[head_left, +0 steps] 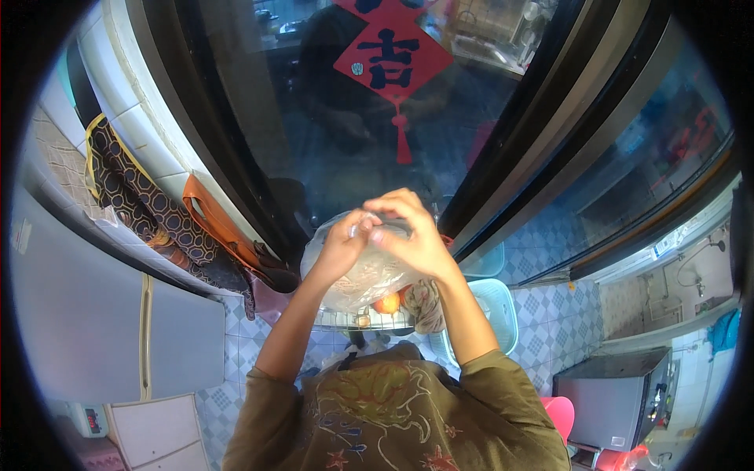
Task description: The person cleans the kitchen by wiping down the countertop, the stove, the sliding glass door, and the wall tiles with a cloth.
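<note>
A translucent plastic bag (368,279) lies in front of me on a wire rack (383,322). My left hand (346,241) pinches a gathered bit of the bag near its top. Just to the right, my right hand (412,232) is raised over the bag with its fingers curved and apart; its fingertips come close to the left hand, and whether they touch the plastic is unclear. What the bag holds cannot be made out. An orange-red fruit (387,304) and a bunched patterned cloth (425,306) sit beside the bag, below my right hand.
Beyond the rack stands a dark-framed glass door (365,159) with a red hanging ornament (393,59). Light blue plastic baskets (506,318) are on the tiled floor at right. Patterned fabric (153,206) and an orange bag (221,229) hang at left, above a refrigerator (88,294).
</note>
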Demonstrator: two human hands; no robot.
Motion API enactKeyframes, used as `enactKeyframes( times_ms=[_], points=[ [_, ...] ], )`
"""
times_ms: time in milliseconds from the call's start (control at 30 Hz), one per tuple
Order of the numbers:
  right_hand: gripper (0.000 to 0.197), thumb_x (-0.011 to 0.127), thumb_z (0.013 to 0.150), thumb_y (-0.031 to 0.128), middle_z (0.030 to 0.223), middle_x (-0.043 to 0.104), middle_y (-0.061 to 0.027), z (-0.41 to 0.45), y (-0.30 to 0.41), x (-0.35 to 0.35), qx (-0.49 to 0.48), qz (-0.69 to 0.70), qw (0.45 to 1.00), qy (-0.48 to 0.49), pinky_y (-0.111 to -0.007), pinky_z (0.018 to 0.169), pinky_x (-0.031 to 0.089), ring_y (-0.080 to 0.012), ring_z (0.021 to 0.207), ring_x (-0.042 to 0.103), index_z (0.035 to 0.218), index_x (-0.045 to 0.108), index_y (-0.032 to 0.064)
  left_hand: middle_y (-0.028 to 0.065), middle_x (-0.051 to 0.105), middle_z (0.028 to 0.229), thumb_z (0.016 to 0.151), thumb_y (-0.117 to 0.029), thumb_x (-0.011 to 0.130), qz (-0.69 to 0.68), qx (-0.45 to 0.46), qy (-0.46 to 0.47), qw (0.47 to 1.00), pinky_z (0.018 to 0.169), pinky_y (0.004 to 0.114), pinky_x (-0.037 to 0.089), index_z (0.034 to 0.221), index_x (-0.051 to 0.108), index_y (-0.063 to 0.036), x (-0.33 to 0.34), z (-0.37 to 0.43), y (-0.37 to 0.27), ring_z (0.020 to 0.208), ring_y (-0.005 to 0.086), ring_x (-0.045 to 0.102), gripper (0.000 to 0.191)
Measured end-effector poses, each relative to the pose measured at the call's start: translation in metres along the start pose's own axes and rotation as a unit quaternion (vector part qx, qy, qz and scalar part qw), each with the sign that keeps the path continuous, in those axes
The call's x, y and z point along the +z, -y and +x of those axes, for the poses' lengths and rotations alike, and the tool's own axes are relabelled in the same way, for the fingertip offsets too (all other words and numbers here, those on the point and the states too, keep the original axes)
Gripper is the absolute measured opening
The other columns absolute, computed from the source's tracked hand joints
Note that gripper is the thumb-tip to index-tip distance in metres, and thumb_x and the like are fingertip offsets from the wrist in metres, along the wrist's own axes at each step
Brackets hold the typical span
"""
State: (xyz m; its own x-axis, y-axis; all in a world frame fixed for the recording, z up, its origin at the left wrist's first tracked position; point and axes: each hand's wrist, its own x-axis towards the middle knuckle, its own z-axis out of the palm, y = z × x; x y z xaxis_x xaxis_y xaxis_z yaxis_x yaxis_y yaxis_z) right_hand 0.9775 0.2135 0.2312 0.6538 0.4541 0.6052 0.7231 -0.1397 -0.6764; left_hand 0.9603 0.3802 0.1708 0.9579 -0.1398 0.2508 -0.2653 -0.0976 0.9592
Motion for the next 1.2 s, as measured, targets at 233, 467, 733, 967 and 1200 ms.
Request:
enactKeyframes(
  times_ms=[233, 467, 733, 967, 1200],
  points=[
    [0.020, 0.065, 0.084, 0.006, 0.099, 0.058, -0.0058, -0.015, -0.050, 0.015, 0.181, 0.177, 0.966, 0.041, -0.023, 0.072, 0.045, -0.0120, 0.086, 0.056, 0.104, 0.064, 0.0026, -0.0026, 0.048, 0.075, 0.098, -0.029, 0.048, -0.107, -0.108, 0.078, 0.985, 0.055, 0.021, 0.035, 0.099, 0.053, -0.0072, -0.007, 0.000, -0.002, 0.061, 0.0046, 0.044, 0.023],
    [0.013, 0.064, 0.084, 0.006, 0.090, 0.055, -0.0039, -0.004, -0.055, 0.030, 0.121, 0.103, 0.986, 0.044, -0.024, 0.067, 0.044, -0.0093, 0.072, 0.052, 0.095, 0.059, 0.0021, 0.0010, 0.050, 0.066, 0.100, -0.036, 0.041, -0.082, -0.119, 0.008, 0.989, 0.054, 0.022, 0.036, 0.097, 0.050, -0.0057, -0.017, -0.009, 0.009, 0.060, 0.0066, 0.046, 0.032],
    [0.009, 0.064, 0.086, 0.008, 0.094, 0.056, -0.0046, 0.003, -0.074, 0.019, 0.191, 0.241, 0.927, 0.213, -0.023, 0.066, 0.045, -0.0094, 0.073, 0.055, 0.088, 0.056, 0.0032, 0.0017, 0.051, 0.068, 0.099, -0.041, 0.044, -0.067, -0.114, 0.101, 0.986, 0.062, 0.024, 0.039, 0.095, 0.049, -0.0055, -0.015, -0.018, -0.004, 0.063, 0.0088, 0.047, 0.036],
    [0.011, 0.067, 0.083, 0.011, 0.108, 0.051, -0.0111, -0.007, -0.062, 0.017, 0.114, 0.146, 0.971, 0.151, -0.033, 0.088, 0.044, -0.0229, 0.104, 0.053, 0.085, 0.058, 0.0038, 0.0065, 0.060, 0.074, 0.095, -0.026, 0.055, -0.129, -0.103, -0.026, 0.986, 0.066, 0.024, 0.045, 0.097, 0.050, -0.0043, -0.013, -0.013, 0.002, 0.068, 0.0113, 0.056, 0.022],
    [0.022, 0.064, 0.088, 0.015, 0.104, 0.055, -0.0060, -0.016, -0.070, 0.018, 0.118, 0.179, 0.972, 0.097, -0.024, 0.068, 0.049, -0.0108, 0.074, 0.058, 0.105, 0.057, 0.0038, 0.0047, 0.061, 0.077, 0.070, 0.001, 0.066, 0.252, 0.086, -0.043, 0.963, 0.067, 0.027, 0.048, 0.076, 0.058, -0.0045, -0.006, -0.016, -0.001, 0.072, 0.0146, 0.061, 0.012]
  ],
)
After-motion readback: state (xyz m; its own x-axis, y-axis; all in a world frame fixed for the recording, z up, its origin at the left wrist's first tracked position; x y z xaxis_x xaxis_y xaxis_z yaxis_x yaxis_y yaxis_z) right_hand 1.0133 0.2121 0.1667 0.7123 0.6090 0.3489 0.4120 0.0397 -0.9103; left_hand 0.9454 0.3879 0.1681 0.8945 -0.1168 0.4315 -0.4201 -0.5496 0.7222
